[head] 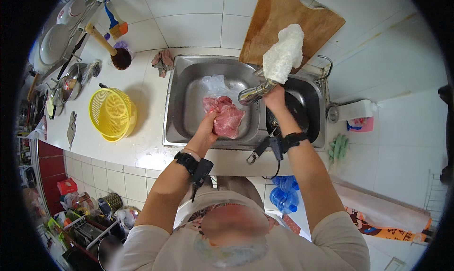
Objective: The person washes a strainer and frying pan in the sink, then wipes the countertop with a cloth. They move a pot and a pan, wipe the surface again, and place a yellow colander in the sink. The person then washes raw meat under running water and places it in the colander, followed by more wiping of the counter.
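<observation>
My left hand (205,129) grips a piece of raw red meat (228,119) over the left basin of a stainless steel double sink (181,97). The thumb rests on top of the meat; the other fingers are partly hidden. A clear plastic bag (214,83) lies in the basin just beyond it. My right hand (276,98) is at the base of the chrome faucet (253,94), its fingers hidden behind the metal and a white terry cloth (285,52). The faucet's spout points toward the left basin. A dark pan (293,107) sits in the right basin under my right forearm.
A wooden cutting board (259,26) leans on the wall behind the faucet. Left on the counter stand a yellow plastic colander (111,113) and a crumpled rag (163,62). A brush with a wooden handle (120,58) hangs farther left. Green gloves (339,146) lie right of the sink.
</observation>
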A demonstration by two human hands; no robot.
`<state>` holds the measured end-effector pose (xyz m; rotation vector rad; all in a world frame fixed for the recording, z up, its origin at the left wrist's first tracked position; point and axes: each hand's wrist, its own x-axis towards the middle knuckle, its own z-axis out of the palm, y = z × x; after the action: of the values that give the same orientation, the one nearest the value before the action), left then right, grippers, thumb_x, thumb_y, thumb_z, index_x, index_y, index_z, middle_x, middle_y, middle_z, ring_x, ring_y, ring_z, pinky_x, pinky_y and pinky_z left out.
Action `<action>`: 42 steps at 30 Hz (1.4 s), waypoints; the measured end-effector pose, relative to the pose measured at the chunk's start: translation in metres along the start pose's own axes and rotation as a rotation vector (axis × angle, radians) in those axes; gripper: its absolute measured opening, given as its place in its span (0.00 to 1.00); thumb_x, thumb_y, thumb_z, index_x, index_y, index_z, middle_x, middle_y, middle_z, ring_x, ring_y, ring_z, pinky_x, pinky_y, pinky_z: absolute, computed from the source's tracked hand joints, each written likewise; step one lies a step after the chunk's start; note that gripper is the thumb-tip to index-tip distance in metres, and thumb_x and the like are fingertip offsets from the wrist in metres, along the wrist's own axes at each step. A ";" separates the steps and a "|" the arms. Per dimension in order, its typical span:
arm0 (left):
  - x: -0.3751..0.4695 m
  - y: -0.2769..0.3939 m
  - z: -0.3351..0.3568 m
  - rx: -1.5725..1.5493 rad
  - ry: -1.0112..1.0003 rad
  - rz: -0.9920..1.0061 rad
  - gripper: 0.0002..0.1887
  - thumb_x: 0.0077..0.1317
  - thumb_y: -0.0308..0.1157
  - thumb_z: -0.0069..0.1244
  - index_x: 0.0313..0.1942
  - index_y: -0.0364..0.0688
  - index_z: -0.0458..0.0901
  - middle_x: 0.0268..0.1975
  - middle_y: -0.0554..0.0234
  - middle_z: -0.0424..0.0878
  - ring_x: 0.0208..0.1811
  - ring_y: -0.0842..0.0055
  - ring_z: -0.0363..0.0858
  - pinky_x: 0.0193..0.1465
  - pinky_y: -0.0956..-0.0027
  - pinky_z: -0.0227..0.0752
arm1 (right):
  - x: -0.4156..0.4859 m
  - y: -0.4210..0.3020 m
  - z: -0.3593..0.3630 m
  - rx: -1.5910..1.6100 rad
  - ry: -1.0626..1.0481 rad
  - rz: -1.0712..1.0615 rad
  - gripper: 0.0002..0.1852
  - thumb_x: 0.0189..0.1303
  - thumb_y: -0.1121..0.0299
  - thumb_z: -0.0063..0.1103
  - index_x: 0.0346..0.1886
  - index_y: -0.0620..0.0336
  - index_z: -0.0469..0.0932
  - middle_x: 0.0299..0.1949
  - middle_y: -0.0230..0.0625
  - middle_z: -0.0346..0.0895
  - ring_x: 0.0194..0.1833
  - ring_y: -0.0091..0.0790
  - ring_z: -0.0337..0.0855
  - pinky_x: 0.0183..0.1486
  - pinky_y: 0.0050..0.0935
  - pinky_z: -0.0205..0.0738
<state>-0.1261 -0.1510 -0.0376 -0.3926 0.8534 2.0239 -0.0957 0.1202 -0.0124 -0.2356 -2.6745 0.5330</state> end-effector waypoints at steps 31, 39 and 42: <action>0.015 -0.033 0.044 1.346 0.102 0.779 0.19 0.67 0.41 0.42 0.43 0.33 0.78 0.41 0.40 0.79 0.47 0.49 0.75 0.56 0.52 0.64 | -0.056 -0.110 0.057 1.700 -0.108 1.076 0.26 0.66 0.48 0.52 0.57 0.58 0.72 0.54 0.35 0.75 0.55 0.34 0.74 0.59 0.35 0.70; 0.019 -0.013 0.042 1.279 0.054 0.826 0.23 0.66 0.42 0.44 0.55 0.34 0.73 0.54 0.41 0.74 0.55 0.50 0.72 0.61 0.55 0.62 | -0.060 -0.071 0.081 1.817 -0.021 1.278 0.18 0.64 0.60 0.58 0.54 0.57 0.74 0.50 0.32 0.78 0.52 0.35 0.77 0.56 0.37 0.73; 0.042 -0.014 0.038 1.389 0.232 0.993 0.26 0.65 0.37 0.47 0.61 0.35 0.68 0.56 0.43 0.74 0.56 0.53 0.73 0.61 0.57 0.64 | -0.064 -0.076 0.086 1.743 0.040 1.177 0.18 0.62 0.64 0.61 0.54 0.57 0.73 0.51 0.32 0.77 0.53 0.34 0.77 0.56 0.37 0.73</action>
<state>-0.1367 -0.0937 -0.0402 0.7359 2.6412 1.5681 -0.0797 0.0073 -0.0772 -1.0907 -0.8751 2.6252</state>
